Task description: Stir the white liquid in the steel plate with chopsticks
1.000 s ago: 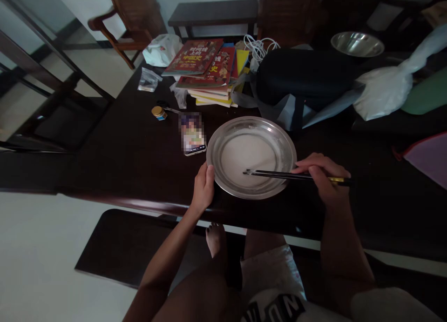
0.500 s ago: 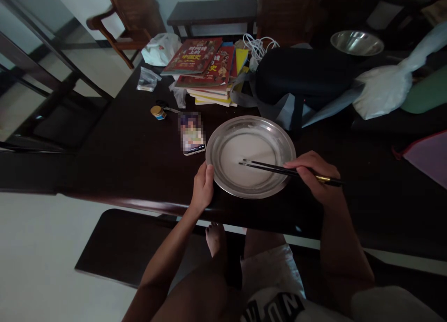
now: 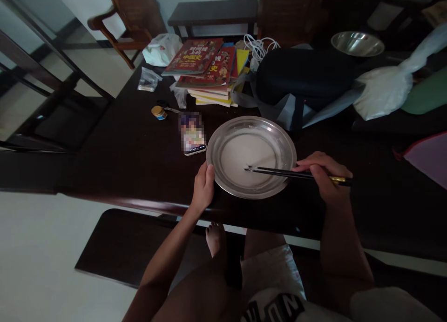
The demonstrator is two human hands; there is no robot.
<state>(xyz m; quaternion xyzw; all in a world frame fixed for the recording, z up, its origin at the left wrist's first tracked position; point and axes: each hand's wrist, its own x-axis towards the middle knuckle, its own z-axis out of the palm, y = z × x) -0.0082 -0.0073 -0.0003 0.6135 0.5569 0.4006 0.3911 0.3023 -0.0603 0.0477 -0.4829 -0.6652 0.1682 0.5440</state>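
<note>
Bare dark table (image 3: 125, 159) lies open left of the metal plate (image 3: 230, 126), past the phone (image 3: 192, 135) just beside its rim, while the book stack (image 3: 209, 70), dark bag (image 3: 300, 80) and white plastic bag (image 3: 382, 91) crowd the far side.

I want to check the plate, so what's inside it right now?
A pale film over the plate, with chopsticks' tips resting in it. Right hand covers their grip.

The scene is viewed from one head-worn camera. It is aimed forward and down, close over the near edge of the table (image 3: 115, 159).
</note>
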